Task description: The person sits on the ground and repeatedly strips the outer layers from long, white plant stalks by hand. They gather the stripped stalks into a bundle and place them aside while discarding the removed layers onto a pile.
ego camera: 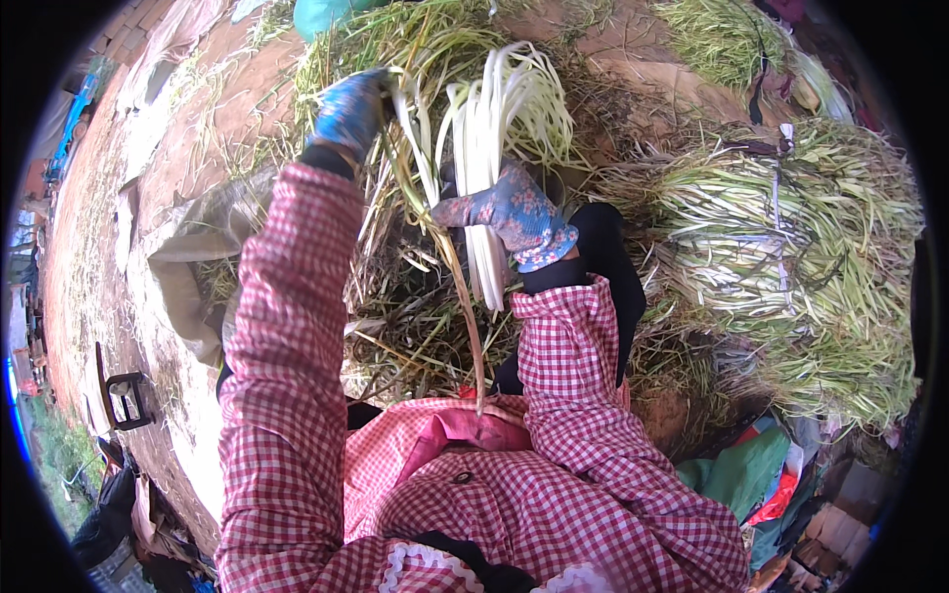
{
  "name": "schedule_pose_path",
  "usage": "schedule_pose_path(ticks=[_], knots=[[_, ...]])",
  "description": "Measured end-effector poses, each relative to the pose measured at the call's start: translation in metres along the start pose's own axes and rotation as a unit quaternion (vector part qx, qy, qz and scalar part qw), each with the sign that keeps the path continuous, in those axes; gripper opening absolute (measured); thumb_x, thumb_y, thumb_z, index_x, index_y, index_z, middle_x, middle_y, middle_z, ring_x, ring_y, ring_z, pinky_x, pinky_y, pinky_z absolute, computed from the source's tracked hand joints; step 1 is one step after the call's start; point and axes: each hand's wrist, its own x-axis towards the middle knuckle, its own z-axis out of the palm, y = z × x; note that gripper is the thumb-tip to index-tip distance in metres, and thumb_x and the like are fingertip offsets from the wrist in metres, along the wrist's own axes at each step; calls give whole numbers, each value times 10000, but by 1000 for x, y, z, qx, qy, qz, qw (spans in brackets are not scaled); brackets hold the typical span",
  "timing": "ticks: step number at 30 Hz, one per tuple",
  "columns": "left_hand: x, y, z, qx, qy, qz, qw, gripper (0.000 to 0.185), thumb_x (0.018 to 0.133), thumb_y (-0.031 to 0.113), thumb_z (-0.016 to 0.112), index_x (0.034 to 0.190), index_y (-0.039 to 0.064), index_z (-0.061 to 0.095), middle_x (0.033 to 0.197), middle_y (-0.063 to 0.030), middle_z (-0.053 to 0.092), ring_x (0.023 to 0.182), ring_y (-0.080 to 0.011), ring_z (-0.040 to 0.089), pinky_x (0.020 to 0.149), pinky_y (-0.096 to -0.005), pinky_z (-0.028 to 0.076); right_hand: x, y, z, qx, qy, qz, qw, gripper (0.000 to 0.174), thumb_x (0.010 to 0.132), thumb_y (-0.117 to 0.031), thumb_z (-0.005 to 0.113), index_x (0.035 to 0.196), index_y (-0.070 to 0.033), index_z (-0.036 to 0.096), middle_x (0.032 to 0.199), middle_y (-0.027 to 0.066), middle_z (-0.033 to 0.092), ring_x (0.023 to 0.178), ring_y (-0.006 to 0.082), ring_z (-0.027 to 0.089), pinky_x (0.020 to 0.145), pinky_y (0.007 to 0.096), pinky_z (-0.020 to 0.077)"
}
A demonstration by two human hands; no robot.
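Observation:
A bundle of long pale stalks with drooping light-green leaves (480, 141) stands upright in front of me. My right hand (508, 213), in a blue flowered glove, is closed around the lower part of this bundle. To its left, my left hand (350, 111), in a blue glove and slightly blurred, has its fingertips at the top of a few pale and yellowish strands. A long brown dried stalk (463, 296) hangs from beside my right fingers towards my lap. Behind and between the hands lies a heap of loose green leafy stalks (437, 44).
Large piles of green-white stalks (838, 215), one bound with a pale strip (780, 230), lie on the right. Another pile (723, 41) is at the upper right. A pale woven sack (182, 296) lies by my left arm; a black handle-like object (127, 401) is farther left.

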Motion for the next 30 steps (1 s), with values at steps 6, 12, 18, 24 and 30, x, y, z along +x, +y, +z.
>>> schedule_pose_path(ticks=[6, 12, 18, 24, 30], knots=[[-14, -42, -111, -161, 348, -66, 921, 299, 951, 264, 454, 1019, 22, 615, 935, -88, 653, 876, -171, 611, 849, -311, 498, -2, -13, -9, 8, 116, -64, 991, 209, 772, -140, 733, 857, 38, 664, 859, 139, 698, 802, 191, 682, 727, 277, 542], [-143, -37, 17, -288, -113, -143, 940, 476, 937, 461, 493, 1095, 17, 556, 952, -55, 638, 811, -106, 594, 789, -235, 488, 11, 17, 1, -205, 65, -138, 967, 173, 857, -30, 557, 928, -9, 713, 914, 136, 705, 880, 172, 681, 804, 269, 538], [-146, -14, 80, -467, 23, 24, 884, 226, 905, 80, 578, 1129, 56, 576, 1023, -88, 643, 962, -198, 605, 887, -342, 466, 10, -1, 14, 89, 134, 25, 987, 314, 714, -175, 789, 903, 40, 659, 839, 83, 683, 772, 144, 643, 721, 284, 523], [-145, -18, 62, -289, 113, -16, 951, 167, 902, 124, 607, 1055, 61, 632, 876, -21, 657, 733, -114, 610, 624, -236, 485, 4, -21, 6, 241, 208, 90, 944, 339, 715, -64, 779, 986, 18, 593, 882, 111, 686, 732, 140, 659, 584, 247, 532], [-158, -15, 78, -237, 102, 11, 966, 130, 863, 58, 652, 980, 4, 647, 849, -19, 654, 728, -81, 580, 659, -221, 474, 11, 2, 2, 106, 214, 26, 971, 212, 738, -4, 731, 930, 59, 666, 870, 122, 693, 776, 188, 673, 738, 269, 536]])
